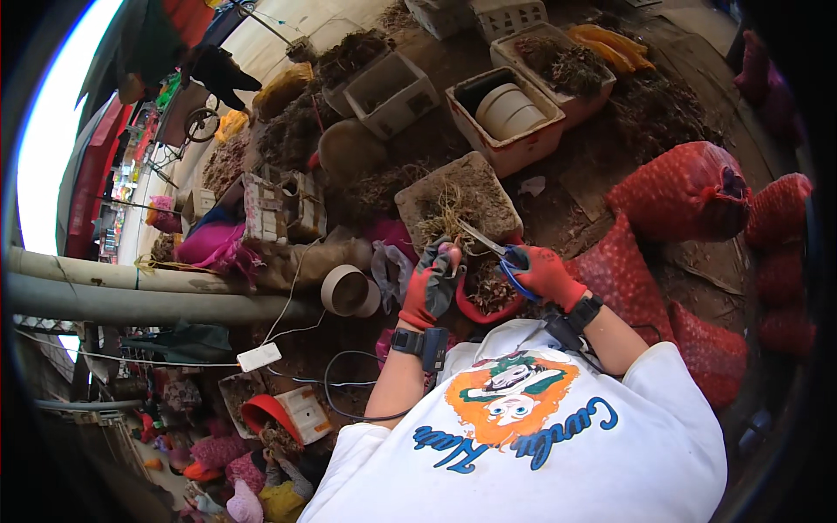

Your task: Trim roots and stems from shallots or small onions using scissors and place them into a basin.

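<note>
My left hand [428, 288], in a red and dark grey glove, is closed on a small red onion [451, 254] with dry stalks. In my right hand [551, 275], also gloved, is a pair of scissors [514, 277] with blue handles. Their blades point up and left toward the onion and look slightly apart. Just beyond my hands lies a dirty pale foam block or box [484, 185], with dry straw-coloured stalks [446, 209] on it. Below and between my hands sits a red basin [472, 311] that holds dry brownish scraps.
Stuffed red mesh sacks [676, 187] stand at the right. Beyond are foam boxes [514, 157], one holding a round white tub [508, 112], and heaps of dry stalks [663, 109]. At left run horizontal pipes [166, 301], near a cable with a white power strip [259, 356].
</note>
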`<state>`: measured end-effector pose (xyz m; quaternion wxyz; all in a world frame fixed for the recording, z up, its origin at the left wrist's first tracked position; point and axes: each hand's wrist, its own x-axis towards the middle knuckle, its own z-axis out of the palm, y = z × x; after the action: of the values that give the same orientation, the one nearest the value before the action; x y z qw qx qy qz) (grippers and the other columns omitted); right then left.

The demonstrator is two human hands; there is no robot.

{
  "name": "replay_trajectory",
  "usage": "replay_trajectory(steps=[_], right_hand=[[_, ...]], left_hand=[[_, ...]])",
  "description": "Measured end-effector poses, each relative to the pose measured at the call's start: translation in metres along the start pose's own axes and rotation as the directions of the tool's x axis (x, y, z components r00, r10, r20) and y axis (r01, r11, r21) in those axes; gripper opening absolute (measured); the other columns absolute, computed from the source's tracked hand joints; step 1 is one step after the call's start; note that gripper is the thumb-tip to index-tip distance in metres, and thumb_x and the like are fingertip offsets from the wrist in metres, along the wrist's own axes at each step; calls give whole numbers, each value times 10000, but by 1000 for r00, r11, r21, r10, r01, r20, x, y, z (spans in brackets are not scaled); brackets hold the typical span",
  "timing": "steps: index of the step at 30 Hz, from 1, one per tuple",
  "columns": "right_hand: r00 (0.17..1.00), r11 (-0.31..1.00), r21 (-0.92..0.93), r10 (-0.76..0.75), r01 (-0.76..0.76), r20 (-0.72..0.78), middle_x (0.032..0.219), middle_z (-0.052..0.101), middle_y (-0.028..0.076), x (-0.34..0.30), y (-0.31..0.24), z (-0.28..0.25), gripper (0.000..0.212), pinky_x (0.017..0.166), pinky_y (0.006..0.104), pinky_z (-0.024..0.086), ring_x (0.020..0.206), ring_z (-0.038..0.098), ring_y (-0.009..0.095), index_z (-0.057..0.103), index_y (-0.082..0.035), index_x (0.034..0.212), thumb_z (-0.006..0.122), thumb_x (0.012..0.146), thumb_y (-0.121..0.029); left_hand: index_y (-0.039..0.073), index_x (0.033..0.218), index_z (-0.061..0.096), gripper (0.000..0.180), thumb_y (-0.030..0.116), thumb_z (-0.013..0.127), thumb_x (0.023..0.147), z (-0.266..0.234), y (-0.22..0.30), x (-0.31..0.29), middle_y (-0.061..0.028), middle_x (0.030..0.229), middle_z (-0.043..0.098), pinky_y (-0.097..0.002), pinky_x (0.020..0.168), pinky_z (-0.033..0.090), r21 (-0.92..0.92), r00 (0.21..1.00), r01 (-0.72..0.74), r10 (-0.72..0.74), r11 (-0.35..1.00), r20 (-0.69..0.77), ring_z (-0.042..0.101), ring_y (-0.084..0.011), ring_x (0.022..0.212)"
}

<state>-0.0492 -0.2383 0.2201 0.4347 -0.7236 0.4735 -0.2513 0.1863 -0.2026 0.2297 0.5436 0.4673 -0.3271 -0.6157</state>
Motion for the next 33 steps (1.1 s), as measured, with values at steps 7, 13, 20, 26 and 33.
replay_trajectory(steps=[7, 13, 20, 26, 33], right_hand=[[997, 994, 73, -78, 80, -18, 856, 666, 115, -2, -15, -8, 414, 701, 388, 492, 800, 639, 305, 647, -91, 946, 707, 741, -447], [988, 994, -3, -110, 111, 111, 859, 658, 122, -13, -20, -14, 424, 716, 381, 492, 834, 632, 310, 639, -92, 983, 709, 738, -432], [988, 994, -38, -93, 99, 123, 888, 664, 131, -11, -12, 6, 406, 734, 397, 494, 843, 632, 311, 648, -91, 973, 669, 762, -438], [988, 993, -68, -85, 95, 131, 806, 658, 141, -11, -21, -1, 319, 657, 391, 488, 746, 636, 323, 678, -93, 901, 676, 752, -376], [989, 866, -478, -125, 149, 82, 734, 662, 109, -14, -9, 0, 207, 621, 366, 490, 691, 643, 290, 689, -92, 844, 684, 728, -263]], left_hand=[[21, 1126, 559, 217, 127, 551, 936, -19, -16, 6, -29, 1035, 624, -216, 818, 444, 608, 928, -331, 365, 722, 73, 598, -140, 957], [21, 1138, 559, 212, 42, 495, 938, -22, -5, -3, -94, 1138, 600, -268, 885, 483, -721, 990, 114, -136, 684, 27, 594, -170, 1002], [-35, 1172, 505, 249, -16, 465, 927, -11, -5, 2, -126, 1127, 584, -252, 905, 481, 78, 972, -232, 234, 969, -7, 575, -174, 1027], [-32, 1198, 512, 281, -14, 463, 921, -26, -14, 0, -128, 1185, 562, -240, 904, 469, -527, 986, -8, 93, 850, 135, 564, -183, 1054], [22, 1201, 521, 269, 43, 496, 934, -27, -20, -5, -53, 1114, 587, -255, 869, 480, -397, 989, 130, -92, 909, 113, 574, -128, 1020]])
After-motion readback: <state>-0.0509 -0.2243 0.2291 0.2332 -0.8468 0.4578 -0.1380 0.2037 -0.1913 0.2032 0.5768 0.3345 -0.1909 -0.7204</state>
